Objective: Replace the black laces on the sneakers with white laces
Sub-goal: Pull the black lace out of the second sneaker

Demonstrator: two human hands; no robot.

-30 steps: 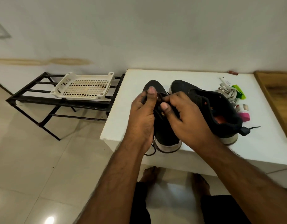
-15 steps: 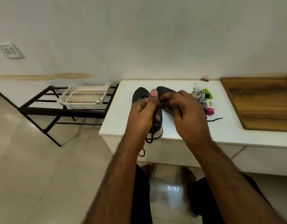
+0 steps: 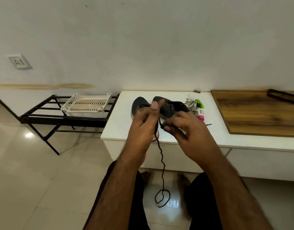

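Note:
Two black sneakers stand side by side on the white bench (image 3: 119, 130): the left sneaker (image 3: 137, 105) is mostly hidden behind my left hand (image 3: 145, 122), the right sneaker (image 3: 170, 107) shows beyond it. A black lace (image 3: 161, 156) runs from my hands and hangs down to a loose coil on the floor. My left hand holds the lace up with thumb raised. My right hand (image 3: 184, 128) pinches the same lace between thumb and fingertips. A bundle of white laces (image 3: 191, 103) lies right of the sneakers.
A pink-and-white small item (image 3: 201, 116) and a green tag (image 3: 199, 103) lie by the white laces. A wooden board (image 3: 259, 113) covers the bench's right part. A black metal rack (image 3: 63, 117) with a white plastic tray (image 3: 88, 105) stands left. My bare feet (image 3: 146, 175) rest on the tiled floor.
The black lace has come out further and now hangs in a long strand to the floor. My hands have drawn back from the sneakers toward me, and the view has pulled back.

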